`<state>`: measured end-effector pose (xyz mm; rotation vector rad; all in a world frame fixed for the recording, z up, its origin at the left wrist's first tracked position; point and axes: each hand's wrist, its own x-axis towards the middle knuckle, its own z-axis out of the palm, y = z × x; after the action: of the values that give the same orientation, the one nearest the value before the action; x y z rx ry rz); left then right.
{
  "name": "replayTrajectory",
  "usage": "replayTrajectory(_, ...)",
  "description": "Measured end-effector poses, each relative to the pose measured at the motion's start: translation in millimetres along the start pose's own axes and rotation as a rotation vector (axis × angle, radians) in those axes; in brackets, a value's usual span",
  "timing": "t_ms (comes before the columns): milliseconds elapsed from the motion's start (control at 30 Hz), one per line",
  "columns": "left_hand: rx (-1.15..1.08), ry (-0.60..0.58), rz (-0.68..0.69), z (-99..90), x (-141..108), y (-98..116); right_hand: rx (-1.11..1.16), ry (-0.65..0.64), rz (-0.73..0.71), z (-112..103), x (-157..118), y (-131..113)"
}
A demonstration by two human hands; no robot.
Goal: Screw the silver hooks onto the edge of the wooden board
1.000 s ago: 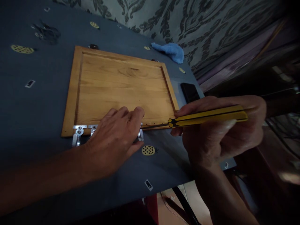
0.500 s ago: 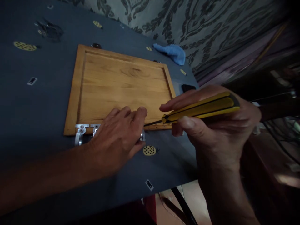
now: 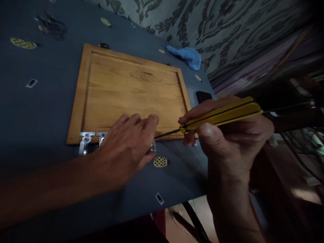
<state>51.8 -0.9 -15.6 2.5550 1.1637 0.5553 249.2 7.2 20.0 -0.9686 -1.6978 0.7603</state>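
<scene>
A framed wooden panel (image 3: 134,91) lies on a dark blue patterned cloth. Metal hinges (image 3: 86,139) sit along its near edge. My left hand (image 3: 129,148) is bent over that edge, its fingers around a metal hinge (image 3: 154,145) that shows only in part. In my right hand (image 3: 227,135) is a screwdriver (image 3: 222,114) with a yellow and black handle, held between thumb and fingers. The shaft slopes down to the left, and its tip is hidden behind my left fingers at the hinge.
Beyond the panel lie a blue cloth (image 3: 188,57) and a black object (image 3: 204,97). Another dark object (image 3: 52,28) rests at the far left. A patterned wall borders the back; cables (image 3: 303,152) hang at the right.
The screwdriver's handle has tilted and shifted slightly in my right hand, which sits a little differently around it. My left hand stays at the hinge. The view has shifted slightly.
</scene>
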Motion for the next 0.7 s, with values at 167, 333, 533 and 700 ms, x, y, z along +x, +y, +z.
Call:
replayTrajectory(167, -0.011, -0.007, -0.004, -0.6, 1.8, -0.4, 0.033, 0.002, 0.009, 0.4, -0.2, -0.6)
replayTrajectory(333, -0.014, -0.007, -0.019, -0.2, 2.6, 0.1, 0.049, -0.046, 0.126, -7.0, 1.8, -1.6)
replayTrajectory(533, -0.005, 0.008, -0.017, -0.6, 2.2, 2.6, 0.044, 0.073, 0.094, 3.6, -0.3, 3.4)
replayTrajectory(700, -0.002, 0.024, -0.011, 0.5, 2.1, 1.9, 0.102, 0.033, 0.11, 3.1, 0.2, 4.3)
